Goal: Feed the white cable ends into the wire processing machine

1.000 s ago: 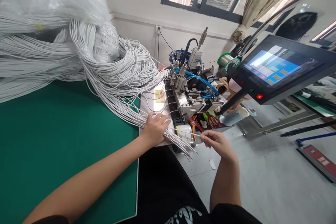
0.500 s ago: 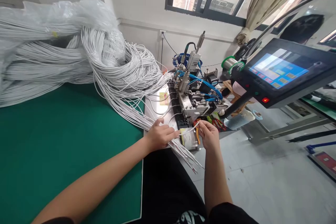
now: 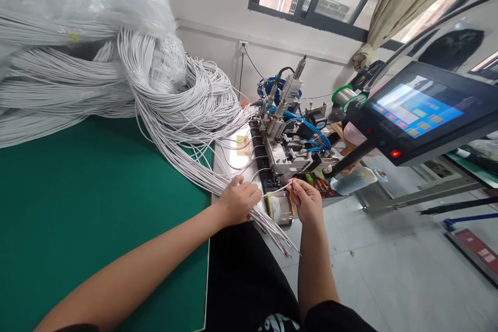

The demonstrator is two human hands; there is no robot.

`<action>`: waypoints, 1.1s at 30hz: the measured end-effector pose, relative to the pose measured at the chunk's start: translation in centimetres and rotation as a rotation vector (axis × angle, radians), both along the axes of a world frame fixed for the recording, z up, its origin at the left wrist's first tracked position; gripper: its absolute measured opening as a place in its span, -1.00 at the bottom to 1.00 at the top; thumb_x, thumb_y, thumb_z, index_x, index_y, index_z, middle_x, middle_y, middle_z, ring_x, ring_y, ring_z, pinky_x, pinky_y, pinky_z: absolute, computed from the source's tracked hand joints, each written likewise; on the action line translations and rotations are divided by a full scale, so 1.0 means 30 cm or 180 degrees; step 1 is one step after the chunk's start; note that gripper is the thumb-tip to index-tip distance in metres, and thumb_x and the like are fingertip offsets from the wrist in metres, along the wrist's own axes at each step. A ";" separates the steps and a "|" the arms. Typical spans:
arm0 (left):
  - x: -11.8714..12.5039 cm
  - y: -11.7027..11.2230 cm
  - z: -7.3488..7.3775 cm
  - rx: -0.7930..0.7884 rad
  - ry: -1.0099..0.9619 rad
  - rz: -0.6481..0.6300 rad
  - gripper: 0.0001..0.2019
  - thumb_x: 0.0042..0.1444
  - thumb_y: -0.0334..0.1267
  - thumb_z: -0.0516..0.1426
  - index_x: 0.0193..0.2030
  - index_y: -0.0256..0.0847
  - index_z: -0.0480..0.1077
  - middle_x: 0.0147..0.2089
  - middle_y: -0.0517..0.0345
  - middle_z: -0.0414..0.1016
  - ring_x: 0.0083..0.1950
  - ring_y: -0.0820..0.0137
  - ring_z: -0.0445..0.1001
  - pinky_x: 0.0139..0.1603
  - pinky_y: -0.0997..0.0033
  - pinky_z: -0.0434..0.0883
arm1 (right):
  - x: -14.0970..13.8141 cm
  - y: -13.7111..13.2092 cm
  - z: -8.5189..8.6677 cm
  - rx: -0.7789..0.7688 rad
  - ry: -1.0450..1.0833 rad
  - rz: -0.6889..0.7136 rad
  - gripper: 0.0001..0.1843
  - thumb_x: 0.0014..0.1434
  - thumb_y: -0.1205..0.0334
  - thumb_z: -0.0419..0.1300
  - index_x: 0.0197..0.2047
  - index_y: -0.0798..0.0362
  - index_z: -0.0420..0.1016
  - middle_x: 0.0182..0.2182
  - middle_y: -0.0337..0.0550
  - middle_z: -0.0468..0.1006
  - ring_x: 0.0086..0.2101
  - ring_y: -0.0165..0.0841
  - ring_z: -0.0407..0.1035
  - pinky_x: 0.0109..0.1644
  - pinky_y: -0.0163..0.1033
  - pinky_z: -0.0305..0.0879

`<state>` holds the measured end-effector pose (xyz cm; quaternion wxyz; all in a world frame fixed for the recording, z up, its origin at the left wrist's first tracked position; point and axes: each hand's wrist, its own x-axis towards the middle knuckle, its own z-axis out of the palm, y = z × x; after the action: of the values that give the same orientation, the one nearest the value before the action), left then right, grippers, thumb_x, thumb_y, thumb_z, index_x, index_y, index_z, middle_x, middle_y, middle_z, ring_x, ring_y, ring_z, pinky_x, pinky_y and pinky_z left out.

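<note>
A single white cable (image 3: 277,190) runs between my two hands at the front of the machine. My right hand (image 3: 308,201) pinches it close to its end with thumb and fingertips. My left hand (image 3: 238,201) is closed around the cable farther back, its fingers curled. Beneath the left hand lies a bundle of white cables (image 3: 274,231), whose loose ends hang past the table edge toward my lap. Just below the held cable is a clear roll of tape or film (image 3: 280,206) with a yellowish edge.
The wire-processing machine (image 3: 278,153) with blue air hoses stands ahead. A lit screen (image 3: 420,106) juts in at the right. Large coils of white cable (image 3: 187,98), partly in plastic, cover the far side of the green tabletop (image 3: 97,207). A solder-like wire spool (image 3: 345,97) is behind.
My left index finger, stretched along the cable before, is now curled in. My right hand has shifted slightly left with the cable end. The camera view has tilted a little.
</note>
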<state>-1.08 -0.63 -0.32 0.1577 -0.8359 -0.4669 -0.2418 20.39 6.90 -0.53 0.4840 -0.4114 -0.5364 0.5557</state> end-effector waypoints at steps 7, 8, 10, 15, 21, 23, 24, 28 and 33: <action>0.001 0.004 -0.010 -0.0113 -0.0111 0.0120 -0.89 0.09 -0.29 0.03 -0.35 -0.22 0.35 -0.43 0.14 0.38 -0.42 0.36 0.31 -0.07 0.19 0.08 | 0.030 0.038 -0.006 -0.0180 -0.0318 0.0300 -0.66 0.02 -0.01 0.29 -0.30 0.11 0.52 -0.51 -0.19 0.47 -0.66 -0.57 -0.03 -0.60 -0.35 -0.10; 0.000 0.004 -0.011 -0.0109 -0.0138 0.0116 -0.86 0.09 -0.28 0.03 -0.26 -0.23 0.38 -0.42 0.14 0.40 -0.41 0.35 0.32 -0.06 0.18 0.08 | 0.036 0.045 -0.008 -0.0074 -0.0546 0.0309 -0.66 0.02 -0.02 0.29 -0.29 0.11 0.53 -0.49 -0.17 0.48 -0.64 -0.54 0.05 -0.57 -0.35 -0.04; -0.001 0.003 -0.014 -0.0110 -0.0173 0.0099 -0.73 0.09 -0.26 0.05 -0.07 -0.24 0.39 -0.37 0.12 0.45 -0.37 0.33 0.36 -0.01 0.16 0.08 | 0.048 0.057 -0.013 0.0204 -0.1100 0.0285 -0.66 0.04 -0.03 0.28 -0.30 0.10 0.53 -0.45 -0.14 0.49 -0.54 -0.45 0.21 -0.49 -0.33 0.11; -0.002 0.003 -0.020 -0.0067 -0.0155 0.0180 -0.67 0.07 -0.29 0.07 -0.01 -0.20 0.41 -0.32 0.06 0.49 -0.27 0.26 0.39 0.05 0.10 0.06 | 0.051 0.078 -0.023 0.0642 -0.1862 0.0247 -0.67 0.10 -0.05 0.21 -0.37 0.09 0.49 -0.51 -0.17 0.46 -0.47 -0.36 0.29 -0.39 -0.29 0.18; 0.003 0.002 -0.021 -0.0007 -0.0177 0.0435 -0.66 0.00 -0.36 0.08 -0.04 -0.20 0.44 -0.31 0.03 0.50 -0.22 0.22 0.37 0.01 0.08 0.06 | 0.020 0.102 -0.045 0.0752 -0.1689 0.0316 -0.68 0.15 -0.02 0.15 -0.47 0.05 0.36 -0.56 -0.25 0.34 -0.50 -0.38 0.20 -0.40 -0.29 0.11; 0.005 0.002 -0.018 -0.0029 -0.0175 0.0508 -0.69 0.02 -0.33 0.10 -0.06 -0.20 0.45 -0.31 0.03 0.50 -0.20 0.21 0.37 0.00 0.08 0.06 | 0.009 0.110 -0.055 0.0714 -0.1487 0.0434 -0.69 0.15 0.02 0.14 -0.50 0.04 0.31 -0.56 -0.27 0.31 -0.49 -0.39 0.18 -0.39 -0.30 0.10; 0.006 0.001 -0.017 -0.0037 -0.0176 0.0534 -0.70 0.03 -0.31 0.10 -0.07 -0.20 0.45 -0.31 0.04 0.50 -0.20 0.21 0.36 0.00 0.08 0.06 | 0.005 0.113 -0.060 0.0674 -0.1371 0.0490 -0.68 0.15 0.03 0.14 -0.51 0.04 0.28 -0.57 -0.28 0.29 -0.49 -0.40 0.16 -0.39 -0.30 0.09; 0.007 0.001 -0.011 -0.0084 -0.0177 0.0586 -0.72 0.03 -0.30 0.13 -0.09 -0.19 0.46 -0.32 0.04 0.51 -0.19 0.19 0.36 -0.01 0.07 0.07 | -0.009 0.121 -0.081 0.0321 -0.0965 0.0579 -0.65 0.11 0.00 0.15 -0.54 0.02 0.19 -0.61 -0.33 0.18 -0.54 -0.44 0.06 -0.44 -0.32 0.02; 0.006 0.002 -0.011 -0.0075 -0.0162 0.0586 -0.71 0.00 -0.32 0.13 -0.10 -0.18 0.47 -0.32 0.03 0.52 -0.19 0.19 0.37 0.00 0.05 0.07 | -0.021 0.116 -0.096 -0.0290 -0.0487 0.0536 -0.62 -0.01 -0.03 0.23 -0.58 0.02 0.18 -0.64 -0.37 0.12 -0.59 -0.48 -0.03 -0.50 -0.32 -0.07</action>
<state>-0.89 -0.56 -0.64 0.1576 -0.7848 -0.5484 -0.2419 19.75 10.37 -3.42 0.3741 -0.4277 -0.5786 0.5851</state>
